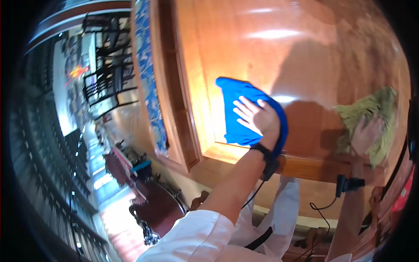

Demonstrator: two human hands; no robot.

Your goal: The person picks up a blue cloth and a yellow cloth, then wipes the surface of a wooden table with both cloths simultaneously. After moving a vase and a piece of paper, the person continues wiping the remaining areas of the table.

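Note:
My left hand (pixel 258 115) lies flat with its fingers spread on a bright blue cloth (pixel 238 126). That cloth rests on a glossy wooden tabletop (pixel 244 52), and part of it curves round beside my wrist. Farther right, my right hand (pixel 369 131) presses flat on a crumpled yellow-green cloth (pixel 384 102), its fingers stretched out over the folds. Each wrist wears a dark strap with a small device; a thin cable hangs from both.
A wooden edge with recessed panels (pixel 174 65) runs along the table's left side, beside a blue patterned fabric strip (pixel 148 74). Dark chairs (pixel 111 65) stand beyond it. At the lower left is a dark carved chair (pixel 159 203). White-trousered legs (pixel 281 209) show below the table edge.

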